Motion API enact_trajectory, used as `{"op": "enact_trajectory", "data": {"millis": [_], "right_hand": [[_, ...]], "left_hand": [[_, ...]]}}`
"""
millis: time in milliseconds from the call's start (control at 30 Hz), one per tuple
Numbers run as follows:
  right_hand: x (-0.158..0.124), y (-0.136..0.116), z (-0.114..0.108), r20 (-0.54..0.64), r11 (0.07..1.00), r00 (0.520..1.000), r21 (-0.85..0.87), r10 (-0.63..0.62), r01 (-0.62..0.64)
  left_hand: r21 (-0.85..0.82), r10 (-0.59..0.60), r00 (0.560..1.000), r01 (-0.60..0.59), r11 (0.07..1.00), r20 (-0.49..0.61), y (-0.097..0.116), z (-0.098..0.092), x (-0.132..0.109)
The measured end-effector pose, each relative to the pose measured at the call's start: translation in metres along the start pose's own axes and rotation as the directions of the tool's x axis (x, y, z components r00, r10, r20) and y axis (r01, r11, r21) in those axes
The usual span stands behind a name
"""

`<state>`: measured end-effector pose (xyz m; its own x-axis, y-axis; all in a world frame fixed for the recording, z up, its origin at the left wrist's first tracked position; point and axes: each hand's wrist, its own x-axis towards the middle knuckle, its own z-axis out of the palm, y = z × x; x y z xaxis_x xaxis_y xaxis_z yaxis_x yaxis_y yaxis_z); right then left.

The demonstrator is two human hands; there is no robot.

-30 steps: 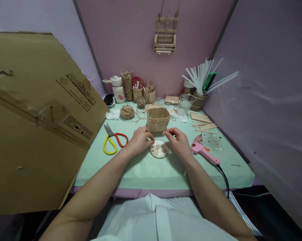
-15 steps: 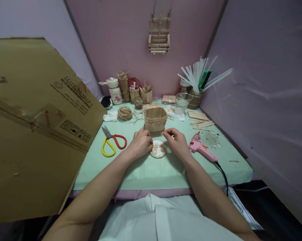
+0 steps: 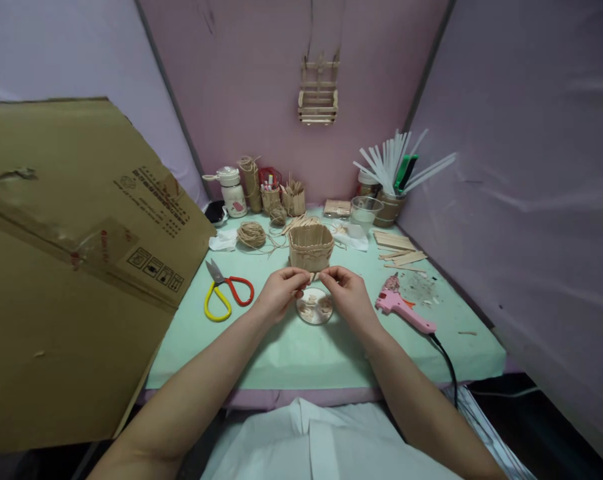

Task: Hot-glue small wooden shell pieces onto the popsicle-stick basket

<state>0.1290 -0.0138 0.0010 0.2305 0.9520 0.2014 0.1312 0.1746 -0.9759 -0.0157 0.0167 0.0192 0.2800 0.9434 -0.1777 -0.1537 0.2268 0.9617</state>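
My left hand (image 3: 283, 291) and my right hand (image 3: 346, 291) meet fingertip to fingertip, both pinched. Between them shows a small tan wooden piece (image 3: 315, 276), too small to make out in detail. Just behind my fingers stands a square box made of wooden sticks (image 3: 311, 250) with a scalloped rim. Below my hands lies a round white dish (image 3: 315, 319) holding several small wood bits.
Scissors (image 3: 221, 291) with red and yellow handles lie left. A pink glue gun (image 3: 406, 311) with a black cord lies right, near wooden sticks (image 3: 399, 250). Twine (image 3: 251, 235), a bottle (image 3: 232, 193) and a clear cup (image 3: 366, 211) stand behind. A large cardboard sheet (image 3: 81, 280) leans left.
My left hand has risen from the dish to meet my right hand, which has moved left. A small wooden piece now shows between their fingertips. The camera view has tilted up slightly.
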Motion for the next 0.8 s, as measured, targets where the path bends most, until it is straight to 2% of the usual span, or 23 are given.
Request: {"op": "enact_trajectory", "data": {"millis": [233,800], "right_hand": [[0.0013,-0.0028,0.0006,0.003,0.999,0.999,-0.027,0.046,-0.045],[0.0007,-0.0053,-0.0005,-0.01,0.998,0.999,-0.041,0.038,-0.038]], "left_hand": [[-0.03,-0.037,0.999,0.037,0.999,-0.014,0.001,0.0033,-0.0036],[-0.009,-0.001,1.0,0.001,1.0,0.017,-0.0018,0.0042,-0.0033]]}}
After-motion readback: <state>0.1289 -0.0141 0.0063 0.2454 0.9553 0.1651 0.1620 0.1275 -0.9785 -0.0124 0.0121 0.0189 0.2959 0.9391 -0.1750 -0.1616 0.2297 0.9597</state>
